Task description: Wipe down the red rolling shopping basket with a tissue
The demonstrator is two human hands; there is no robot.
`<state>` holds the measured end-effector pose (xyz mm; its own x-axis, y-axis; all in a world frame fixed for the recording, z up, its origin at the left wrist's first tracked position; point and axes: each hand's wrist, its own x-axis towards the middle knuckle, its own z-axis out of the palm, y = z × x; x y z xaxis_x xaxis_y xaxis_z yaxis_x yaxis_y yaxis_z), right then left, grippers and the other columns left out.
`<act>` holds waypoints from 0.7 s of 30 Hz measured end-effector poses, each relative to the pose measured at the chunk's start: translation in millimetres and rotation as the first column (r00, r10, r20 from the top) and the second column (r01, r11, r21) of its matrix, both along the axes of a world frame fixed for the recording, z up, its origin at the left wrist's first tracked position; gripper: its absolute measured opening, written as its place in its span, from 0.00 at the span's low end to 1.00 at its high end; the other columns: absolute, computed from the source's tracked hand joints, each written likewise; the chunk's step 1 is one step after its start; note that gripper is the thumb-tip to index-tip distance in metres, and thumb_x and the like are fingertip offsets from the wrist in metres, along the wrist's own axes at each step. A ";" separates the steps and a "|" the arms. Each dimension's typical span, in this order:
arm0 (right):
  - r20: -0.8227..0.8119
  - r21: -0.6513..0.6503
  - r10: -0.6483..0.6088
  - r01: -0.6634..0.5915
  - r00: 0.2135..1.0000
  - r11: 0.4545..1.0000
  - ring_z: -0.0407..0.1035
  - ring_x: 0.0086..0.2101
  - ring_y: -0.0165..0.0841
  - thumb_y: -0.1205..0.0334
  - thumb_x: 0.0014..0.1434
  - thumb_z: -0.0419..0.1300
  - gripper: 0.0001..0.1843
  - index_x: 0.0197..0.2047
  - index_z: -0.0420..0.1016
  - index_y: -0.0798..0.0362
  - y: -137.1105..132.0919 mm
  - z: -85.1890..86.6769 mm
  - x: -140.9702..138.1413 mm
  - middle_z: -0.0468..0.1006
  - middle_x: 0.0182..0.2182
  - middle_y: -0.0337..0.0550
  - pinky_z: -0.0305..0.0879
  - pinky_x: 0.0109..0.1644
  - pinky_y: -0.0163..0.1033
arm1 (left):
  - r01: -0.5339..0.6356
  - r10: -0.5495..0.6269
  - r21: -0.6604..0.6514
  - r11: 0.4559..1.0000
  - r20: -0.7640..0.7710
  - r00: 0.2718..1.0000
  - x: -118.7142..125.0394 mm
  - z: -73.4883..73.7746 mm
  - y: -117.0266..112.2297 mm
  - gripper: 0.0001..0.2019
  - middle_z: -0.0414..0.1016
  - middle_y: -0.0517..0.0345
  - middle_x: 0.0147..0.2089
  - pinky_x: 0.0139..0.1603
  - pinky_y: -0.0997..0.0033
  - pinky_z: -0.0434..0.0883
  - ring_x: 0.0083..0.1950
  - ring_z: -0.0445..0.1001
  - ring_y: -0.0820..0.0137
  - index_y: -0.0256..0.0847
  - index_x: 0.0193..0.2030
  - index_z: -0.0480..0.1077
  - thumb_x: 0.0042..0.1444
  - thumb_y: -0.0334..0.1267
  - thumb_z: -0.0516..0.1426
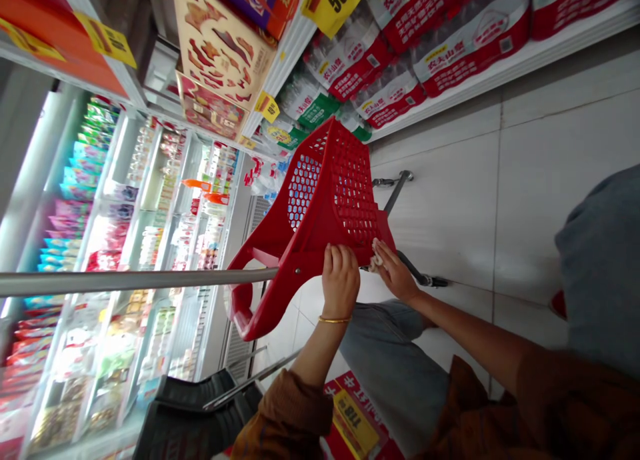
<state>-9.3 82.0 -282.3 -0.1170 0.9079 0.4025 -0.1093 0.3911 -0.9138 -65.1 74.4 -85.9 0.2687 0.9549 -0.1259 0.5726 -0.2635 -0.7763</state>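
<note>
A red plastic shopping basket (350, 180) with honeycomb holes, fitted with wheels on metal legs and a long grey metal pole (150, 281), appears sideways in the middle of the head view. My left hand (341, 280), with a gold bracelet at its wrist, has its fingers closed over the basket's edge near the pole's mount. Just right of it, my right hand (397, 273) pinches a small crumpled whitish cloth or tissue (376, 259) against the lower part of the basket. Part of the cloth is hidden under the fingers.
Packs of bottled water (380, 67) fill a shelf along the top, with boxed goods (225, 40) beside them. A lit refrigerated shelf (145, 247) of packages stands at left. Black crates (185, 413) and a red box (355, 420) lie below. A jean-clad leg (600, 253) is at right.
</note>
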 end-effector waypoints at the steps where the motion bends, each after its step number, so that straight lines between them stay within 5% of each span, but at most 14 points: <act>1: -0.001 -0.019 -0.008 0.008 1.000 1.000 0.46 0.66 0.37 0.65 0.67 0.45 0.30 0.70 0.44 0.48 -0.4 0.2 -0.9 0.51 0.68 0.44 0.51 0.69 0.52 | 0.000 0.000 -0.004 1.000 0.002 1.000 -0.6 -1.9 0.1 0.21 0.71 0.34 0.55 0.65 0.50 0.63 0.60 0.68 0.54 0.22 0.58 0.66 0.62 0.28 0.44; 11: -0.118 0.039 0.016 -0.011 0.993 0.999 0.48 0.66 0.38 0.67 0.66 0.46 0.30 0.70 0.48 0.49 9.4 45.9 -1.5 0.49 0.69 0.46 0.52 0.69 0.52 | -0.016 0.020 -0.068 0.998 0.059 0.998 4.4 -24.8 5.6 0.21 0.72 0.37 0.55 0.65 0.54 0.62 0.60 0.68 0.57 0.23 0.60 0.63 0.63 0.29 0.45; 21: -0.065 0.022 0.052 -0.051 0.997 0.998 0.47 0.67 0.37 0.67 0.65 0.46 0.30 0.69 0.48 0.50 13.2 7.2 -7.5 0.53 0.68 0.46 0.51 0.69 0.53 | -0.022 0.022 -0.001 1.000 0.119 0.993 0.2 -32.7 7.6 0.18 0.74 0.41 0.48 0.61 0.54 0.65 0.55 0.71 0.58 0.26 0.53 0.70 0.64 0.30 0.45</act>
<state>-16.9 95.2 -275.1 -0.1361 0.8930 0.4291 -0.1890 0.4017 -0.8960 -64.9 82.0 -118.6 0.2607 0.9608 -0.0946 0.6663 -0.2499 -0.7025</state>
